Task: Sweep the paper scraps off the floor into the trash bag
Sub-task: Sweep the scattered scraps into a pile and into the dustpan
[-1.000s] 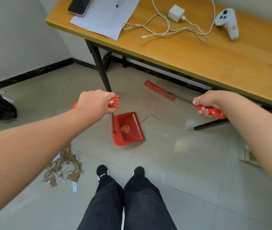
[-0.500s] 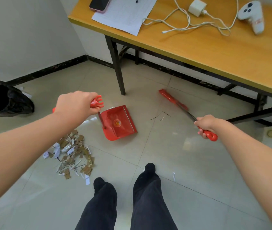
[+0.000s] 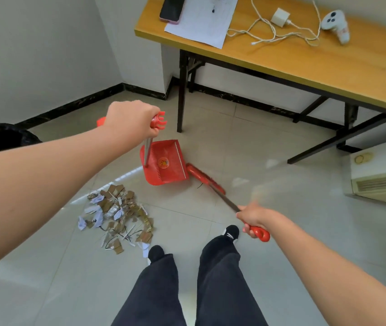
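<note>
Two hands at work, both gripping red tools. Left hand (image 3: 132, 121): fingers wrapped tight round the red top grip of the dustpan (image 3: 165, 162) handle, metal shaft running down from the fist to the pan. Pan sits on the floor (image 3: 281, 208), open mouth facing toward the person's right, round sticker on its inside.

Right hand (image 3: 255, 218): fingers closed round the red end grip of the broom (image 3: 205, 178), thin metal shaft slanting away and left to the red head. Head lies low on the floor, just beside the pan's lip, looks to be touching it; contact not certain.

Scraps (image 3: 119, 216): loose pile of brown and white paper bits with a few dark strands, on the tiles to the left of the person's feet, nearer than the pan and apart from it. Not in the pan.

Bag (image 3: 3, 137): black, on the floor at far left by the wall, partly behind the left forearm, well apart from the pile.

Dark trousers and black shoes at bottom centre.

Worktop (image 3: 328, 64), upper right, wood on black legs: phone (image 3: 172, 8), paper sheet (image 3: 202, 20), white charger (image 3: 280, 17) with tangled cable, white controller (image 3: 335, 23). Pale vented unit (image 3: 380, 175) at right edge on the floor.
</note>
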Tool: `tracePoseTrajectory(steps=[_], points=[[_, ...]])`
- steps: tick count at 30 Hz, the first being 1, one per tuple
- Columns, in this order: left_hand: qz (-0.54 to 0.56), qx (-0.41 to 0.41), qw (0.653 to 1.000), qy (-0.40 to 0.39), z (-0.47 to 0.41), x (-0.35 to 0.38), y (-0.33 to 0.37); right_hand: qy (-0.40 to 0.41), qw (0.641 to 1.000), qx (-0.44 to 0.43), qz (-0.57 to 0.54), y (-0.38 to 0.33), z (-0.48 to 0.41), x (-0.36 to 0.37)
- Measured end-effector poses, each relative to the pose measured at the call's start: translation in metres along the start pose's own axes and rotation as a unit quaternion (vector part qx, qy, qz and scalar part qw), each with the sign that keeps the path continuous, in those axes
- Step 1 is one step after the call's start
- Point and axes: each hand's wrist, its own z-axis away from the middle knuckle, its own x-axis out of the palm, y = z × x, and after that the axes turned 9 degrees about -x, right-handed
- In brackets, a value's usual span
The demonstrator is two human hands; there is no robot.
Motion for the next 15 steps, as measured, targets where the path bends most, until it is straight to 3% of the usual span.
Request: tracePoseTrajectory(steps=[4, 8, 15], points=[[-0.026, 0.054, 0.998, -0.020, 0.023, -0.007, -0.033, -0.025, 0.999, 0.014, -0.032, -0.002, 0.031, 0.051], [-0.045, 0.077, 0.996, -0.009, 0.040, -0.009, -0.067, -0.051, 0.993, 0.050, -0.099, -0.001, 0.060, 0.043], [-0.032, 0.060, 0.998, 0.001, 0.072, 0.001, -0.103, 0.022, 0.980, 0.009, -0.199, 0.040, 0.108, 0.022]])
